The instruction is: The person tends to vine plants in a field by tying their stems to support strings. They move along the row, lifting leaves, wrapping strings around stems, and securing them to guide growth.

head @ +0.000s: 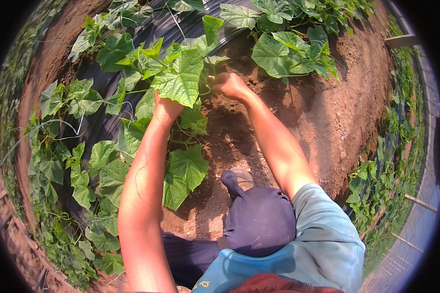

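A cucumber-like vine with broad lobed leaves grows before me. One large sunlit leaf (181,77) covers most of my left hand (167,108), leaving only its back and wrist in view; what those fingers hold is hidden. On the other side of the same plant, my right hand (230,86) is curled in at the green stems (208,89) near the soil. Its fingertips are turned away, so a grip on a stem cannot be made out. Lower leaves (189,166) hang between my forearms.
Black plastic mulch (99,117) covers the bed on the left. Pale twine (69,126) crosses the foliage there. A second vine clump (289,55) grows at upper right. Bare reddish soil (326,121) forms the furrow, with my bent knee (260,221) low over it. More rows (381,179) stand at right.
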